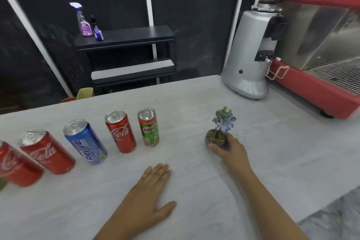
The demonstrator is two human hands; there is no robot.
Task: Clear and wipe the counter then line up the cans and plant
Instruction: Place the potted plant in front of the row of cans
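Several cans stand in a row on the pale counter (194,161): a Coca-Cola can at the left edge (13,163), another Coca-Cola can (46,152), a blue Revive can (85,141), a third Coca-Cola can (120,131) and a green Milo can (148,126). To the right of the row, a gap away, a small potted plant (216,137) with purple flowers stands on the counter. My right hand (229,150) grips the pot from its near side. My left hand (153,187) lies flat on the counter, fingers together, holding nothing.
A silver coffee grinder (251,54) and a red espresso machine (315,76) occupy the counter's back right. Behind the counter a black shelf (124,39) carries a purple spray bottle (84,20) and a small blue bottle (97,29). The counter's edge runs at the lower right.
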